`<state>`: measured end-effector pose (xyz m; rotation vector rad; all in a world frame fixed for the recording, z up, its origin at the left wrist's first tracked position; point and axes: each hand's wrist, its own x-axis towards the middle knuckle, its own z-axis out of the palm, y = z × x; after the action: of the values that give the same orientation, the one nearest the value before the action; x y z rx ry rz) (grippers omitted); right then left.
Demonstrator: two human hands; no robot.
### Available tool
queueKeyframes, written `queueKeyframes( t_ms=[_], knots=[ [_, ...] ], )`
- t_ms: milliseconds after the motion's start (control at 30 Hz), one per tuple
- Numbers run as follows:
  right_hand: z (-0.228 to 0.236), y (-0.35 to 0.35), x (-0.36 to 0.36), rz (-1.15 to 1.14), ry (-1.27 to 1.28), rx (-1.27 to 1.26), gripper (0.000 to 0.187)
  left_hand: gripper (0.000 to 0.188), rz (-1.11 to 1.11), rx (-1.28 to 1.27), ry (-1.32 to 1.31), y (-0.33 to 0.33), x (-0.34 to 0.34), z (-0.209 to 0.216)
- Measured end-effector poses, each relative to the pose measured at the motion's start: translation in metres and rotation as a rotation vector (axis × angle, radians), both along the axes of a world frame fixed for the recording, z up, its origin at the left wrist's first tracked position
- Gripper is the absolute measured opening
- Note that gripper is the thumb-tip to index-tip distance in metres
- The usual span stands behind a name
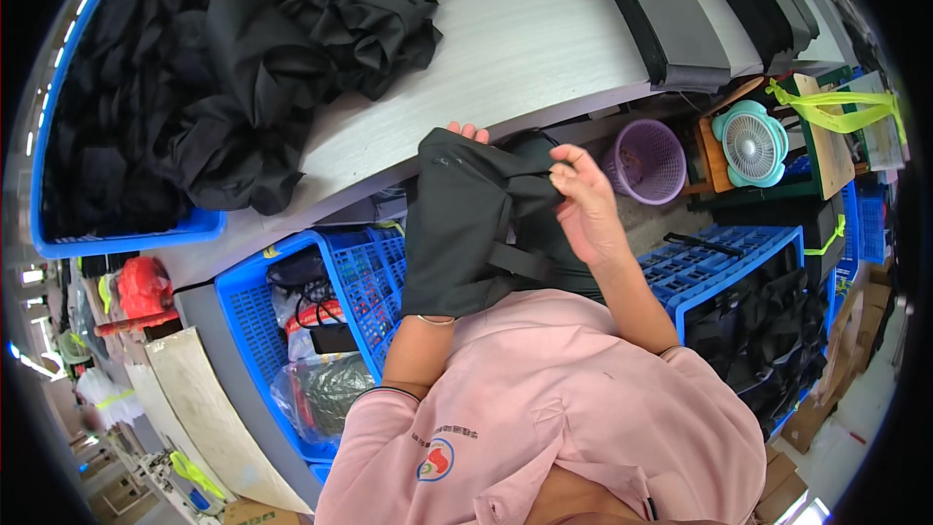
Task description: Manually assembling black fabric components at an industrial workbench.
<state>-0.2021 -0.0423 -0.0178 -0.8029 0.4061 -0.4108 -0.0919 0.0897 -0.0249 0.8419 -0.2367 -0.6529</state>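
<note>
A worker in a pink shirt [583,379] handles a black fabric piece [452,224] over the lap, just below the near edge of a pale counter [505,49]. The left hand [468,132] is mostly hidden by the cloth, fingertips showing at its top edge, its grip impossible to tell. The right hand [589,209] bends thumb and fingers at the opposite edge; whether they pinch it is unclear. Dark cloth [243,68] heaps at upper left.

Bright, diffuse lt on tabletop [515,29]; black corners, strong fisheye bend; L-rim glare.
</note>
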Motion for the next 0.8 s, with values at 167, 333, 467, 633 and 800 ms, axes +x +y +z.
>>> queueKeyframes(
  t_ms=[167,333,467,633,800],
  knots=[
    [0.0,0.018,-0.002,0.126,0.134,-0.379,0.035,0.056,0.044,0.08,0.019,0.005,0.008,0.004],
    [0.001,0.021,0.004,0.213,0.397,-0.644,0.012,0.058,0.057,0.096,0.438,-0.017,0.001,0.023],
    [-0.001,0.007,-0.005,0.216,0.072,-0.837,0.019,0.06,0.003,0.228,0.294,-0.014,-0.005,0.023],
    [0.011,-0.012,-0.015,0.308,-0.095,-0.116,0.014,0.057,-0.098,0.269,-0.11,-0.001,-0.009,0.002],
    [0.018,-0.042,0.024,-0.003,0.065,-0.294,0.018,0.056,-0.142,0.221,-0.064,0.004,-0.037,-0.002]
  ],
)
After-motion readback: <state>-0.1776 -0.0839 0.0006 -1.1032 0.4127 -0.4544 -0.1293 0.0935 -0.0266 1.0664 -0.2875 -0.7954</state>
